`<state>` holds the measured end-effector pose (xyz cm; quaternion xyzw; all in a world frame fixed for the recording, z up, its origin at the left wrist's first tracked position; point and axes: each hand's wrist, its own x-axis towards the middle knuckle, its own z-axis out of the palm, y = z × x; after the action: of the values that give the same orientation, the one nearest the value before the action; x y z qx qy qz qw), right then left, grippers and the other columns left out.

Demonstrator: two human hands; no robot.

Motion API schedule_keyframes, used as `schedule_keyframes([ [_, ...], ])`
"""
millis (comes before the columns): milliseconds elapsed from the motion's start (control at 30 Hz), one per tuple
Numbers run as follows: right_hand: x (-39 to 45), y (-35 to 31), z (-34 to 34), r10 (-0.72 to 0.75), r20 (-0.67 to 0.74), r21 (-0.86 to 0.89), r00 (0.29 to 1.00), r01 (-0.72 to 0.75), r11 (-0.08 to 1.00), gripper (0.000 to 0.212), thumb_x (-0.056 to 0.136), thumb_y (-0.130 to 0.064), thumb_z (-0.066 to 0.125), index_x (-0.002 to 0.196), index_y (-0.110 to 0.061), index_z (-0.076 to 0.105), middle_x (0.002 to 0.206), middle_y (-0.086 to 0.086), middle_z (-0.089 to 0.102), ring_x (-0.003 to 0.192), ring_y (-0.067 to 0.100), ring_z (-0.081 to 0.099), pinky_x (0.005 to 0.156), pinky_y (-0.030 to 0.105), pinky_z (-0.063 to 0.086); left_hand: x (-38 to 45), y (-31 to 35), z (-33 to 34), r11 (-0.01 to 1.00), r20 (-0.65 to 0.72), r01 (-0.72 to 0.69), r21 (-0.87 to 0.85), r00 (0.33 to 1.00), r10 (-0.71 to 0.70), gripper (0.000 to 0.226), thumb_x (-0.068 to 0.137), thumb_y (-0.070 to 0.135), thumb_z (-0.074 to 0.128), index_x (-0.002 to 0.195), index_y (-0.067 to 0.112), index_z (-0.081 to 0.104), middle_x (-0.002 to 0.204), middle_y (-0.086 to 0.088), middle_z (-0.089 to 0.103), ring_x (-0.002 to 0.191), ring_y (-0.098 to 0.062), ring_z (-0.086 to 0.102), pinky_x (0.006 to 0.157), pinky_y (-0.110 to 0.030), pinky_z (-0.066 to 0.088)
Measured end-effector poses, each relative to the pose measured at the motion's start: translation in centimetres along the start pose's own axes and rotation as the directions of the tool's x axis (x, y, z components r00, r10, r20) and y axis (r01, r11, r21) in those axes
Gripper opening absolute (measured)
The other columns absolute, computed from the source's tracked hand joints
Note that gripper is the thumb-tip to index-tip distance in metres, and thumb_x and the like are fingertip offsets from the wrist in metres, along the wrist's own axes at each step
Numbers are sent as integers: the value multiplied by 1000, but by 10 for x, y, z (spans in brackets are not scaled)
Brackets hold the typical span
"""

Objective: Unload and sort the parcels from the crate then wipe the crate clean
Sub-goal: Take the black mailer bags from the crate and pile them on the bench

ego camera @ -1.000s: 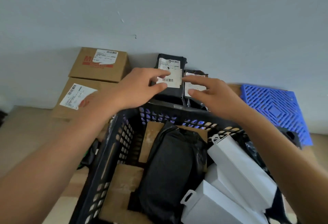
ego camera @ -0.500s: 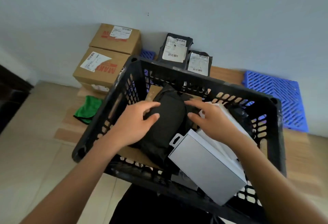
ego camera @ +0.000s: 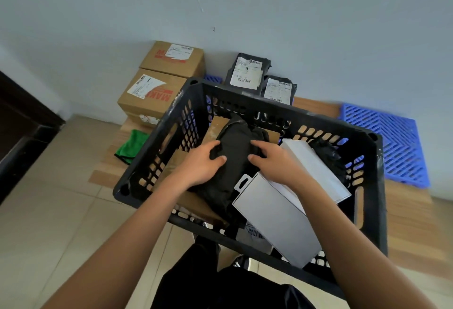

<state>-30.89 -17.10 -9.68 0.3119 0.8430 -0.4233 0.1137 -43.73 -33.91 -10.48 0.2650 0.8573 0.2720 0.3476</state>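
A black slotted crate [ego camera: 378, 186] stands in front of me on the floor. Inside lies a long black plastic parcel [ego camera: 234, 142], with flat brown cardboard [ego camera: 176, 161] under it. My left hand [ego camera: 198, 164] grips the parcel's left side, thumb on top. My right hand [ego camera: 272, 159] grips its right side. Two white boxes [ego camera: 274, 213] lie in the crate's right half, and a crumpled black bag [ego camera: 328, 154] fills the far right corner. Two labelled black parcels [ego camera: 247, 73] lean on the wall behind the crate. Two brown cartons [ego camera: 149, 93] are stacked at the left.
A green cloth [ego camera: 131, 147] lies on the floor left of the crate. A blue plastic grid mat [ego camera: 389, 142] lies at the right against the wall. Dark furniture [ego camera: 22, 132] stands at the far left. My dark-trousered legs [ego camera: 220, 289] are below the crate.
My hands left the labelled black parcels by the wall, came back into the crate and closed around the long black parcel. The view tilted down over the crate.
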Motion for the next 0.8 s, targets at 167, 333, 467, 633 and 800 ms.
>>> schedule_keyframes([
  [167, -2, 0, 1, -35, -24, 197, 999, 39, 980, 58, 102, -26, 62, 156, -22, 42, 152, 3, 52, 141, 22, 48, 118, 41, 40, -9, 7, -4, 997, -55, -44, -66, 998, 40, 58, 103, 34, 58, 157, 22, 39, 158, 0, 43, 144, -23, 41, 108, -31, 37],
  [333, -13, -9, -1, -38, -129, 540, 991, 102, 835, 55, 101, -9, 60, 153, -22, 45, 132, 4, 69, 107, 10, 70, 92, 32, 57, -24, 13, -21, 972, -187, -83, -222, 981, 41, 54, 102, 34, 60, 153, 31, 44, 143, 6, 55, 126, -12, 53, 101, -29, 42],
  [467, -24, -23, -1, -32, -222, 692, 974, 181, 699, 60, 101, -3, 58, 155, -24, 42, 125, -1, 73, 108, 15, 73, 97, 45, 58, -39, 21, -30, 953, -256, -144, -267, 964, 74, 51, 102, 31, 61, 150, 30, 47, 124, 17, 58, 110, -1, 57, 97, -25, 42],
  [633, -42, -34, -1, -13, -302, 769, 953, 252, 588, 58, 99, -1, 60, 150, -26, 47, 118, -3, 76, 108, 16, 73, 102, 51, 55, -59, 27, -30, 925, -363, -204, -319, 929, 80, 48, 101, 26, 62, 147, 31, 49, 111, 27, 56, 102, 8, 58, 88, -15, 43],
  [800, -61, -42, 0, 40, -362, 850, 931, 312, 424, 52, 100, -4, 61, 147, -24, 48, 119, 4, 75, 111, 20, 72, 100, 52, 56, -82, 32, -32, 865, -417, -256, -431, 907, 61, 43, 101, 23, 63, 142, 30, 56, 120, 20, 64, 103, 10, 61, 90, -13, 47],
])
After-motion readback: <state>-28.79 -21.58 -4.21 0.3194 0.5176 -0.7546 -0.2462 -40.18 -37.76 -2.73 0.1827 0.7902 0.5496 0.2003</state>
